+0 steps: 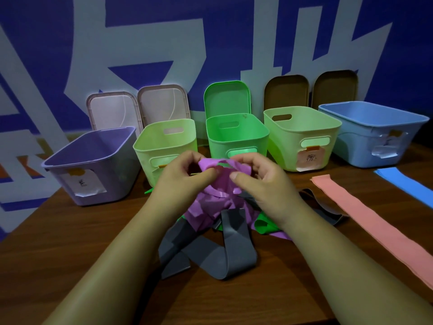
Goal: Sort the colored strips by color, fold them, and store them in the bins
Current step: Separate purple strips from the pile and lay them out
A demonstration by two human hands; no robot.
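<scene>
Both hands, left hand [185, 177] and right hand [253, 177], pinch the crumpled purple strip [220, 184]; it trails toward the near side, its long axis unclear.

Strips [236, 249] before bins [236, 137], lids [226, 99] behind.

Crumpled purple strip [220, 181] lifted above tangled grey strips [210, 252]; pink strip [375, 228] lies flat right; five open bins [236, 134] behind.

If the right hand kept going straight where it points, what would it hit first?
Probably the right hand meets the front wall of the bright green bin, just beyond the purple strip it pinches; depth is unclear.
</scene>
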